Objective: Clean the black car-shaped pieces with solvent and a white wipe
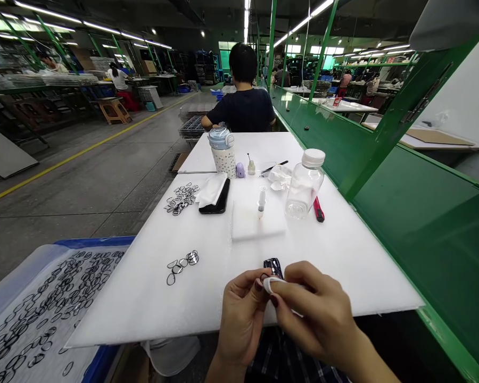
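**Lens wiped at the near edge of the table**

Lens (264, 277) — a small dark oval piece — is pinched between the fingers of the left hand (241, 314) just above the near edge of the table (343, 255), while a white wipe (272, 284) is pressed against it by the right hand (315, 314); both hands are closed on what they hold. Just beyond the hands a dark clip-like piece (273, 264) is seen lying on the table. Toward the near left a short row of lenses (182, 264) is laid out, and off the left edge a blue tray (104, 244) is spread with many more. Further on, a white pad (257, 218) carries a small dropper bottle (261, 200). Behind it stand a clear plastic bottle (304, 183) and a red cutter (318, 209), and toward the left edge lie a phone (215, 202) and a second heap of lenses (181, 198). Judged from the loaded tray against the few pieces set out, the work appears far from finished — which pile is cleaned cannot be told.
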Demonstrator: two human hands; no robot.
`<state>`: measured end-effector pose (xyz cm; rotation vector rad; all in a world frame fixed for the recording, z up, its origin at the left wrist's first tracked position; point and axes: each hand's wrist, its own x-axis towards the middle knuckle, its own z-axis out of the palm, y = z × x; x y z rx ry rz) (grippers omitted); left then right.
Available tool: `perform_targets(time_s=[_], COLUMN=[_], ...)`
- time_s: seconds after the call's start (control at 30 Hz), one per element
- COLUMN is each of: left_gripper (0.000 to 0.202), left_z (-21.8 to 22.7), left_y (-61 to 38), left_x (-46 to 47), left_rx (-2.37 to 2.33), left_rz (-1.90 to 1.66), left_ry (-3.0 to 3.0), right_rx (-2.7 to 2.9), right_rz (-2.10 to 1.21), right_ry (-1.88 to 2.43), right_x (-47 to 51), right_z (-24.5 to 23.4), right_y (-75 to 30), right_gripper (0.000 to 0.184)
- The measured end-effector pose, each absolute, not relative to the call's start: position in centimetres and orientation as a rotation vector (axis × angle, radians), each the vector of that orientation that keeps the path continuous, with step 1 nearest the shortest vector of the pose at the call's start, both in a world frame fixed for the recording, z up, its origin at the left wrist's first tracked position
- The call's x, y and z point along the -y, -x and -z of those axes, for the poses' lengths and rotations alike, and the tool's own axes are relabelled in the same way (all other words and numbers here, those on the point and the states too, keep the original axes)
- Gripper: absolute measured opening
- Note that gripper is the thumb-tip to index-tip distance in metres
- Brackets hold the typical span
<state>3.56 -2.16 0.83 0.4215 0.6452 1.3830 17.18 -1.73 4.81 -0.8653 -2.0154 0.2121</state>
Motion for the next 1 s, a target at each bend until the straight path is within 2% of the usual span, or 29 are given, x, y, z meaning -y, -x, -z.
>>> perform_targets(time_s=[0.4, 0.47, 0.57, 0.87, 1.0], left_gripper=[0.016, 0.017, 0.017, 0.019, 0.021], left_z=[-0.7, -0.5, -0.5, -0.9, -0.7], left_y=[-3.6, -3.6, -3.5, -3.6, -3.7], left_x=[2.2, 2.2, 2.3, 2.2, 2.2], left_rx=[-0.664, -0.665, -0.669, -0.69, -0.713], left_rz=[-1.377, -1.376, -1.373, -1.389, -1.38], left_ry=[-0.461, -0.445, -0.446, -0.464, -0.44], right_rx=[2.241, 2.174, 2.033, 2.173, 1.954], right_rz=[-0.143, -0.089, -0.055, -0.255, -0.448], right_ry=[0.93, 0.996, 1.044, 0.929, 1.024], right_x=[1.7, 1.8, 1.7, 2.1, 2.2], right_z=[-6.6, -6.9, -6.7, -6.1, -7.1], right_y=[-18.2, -19.2, -19.7, -17.4, -19.6], right_gripper=[0.016, 0.013, 0.018, 0.017, 0.009])
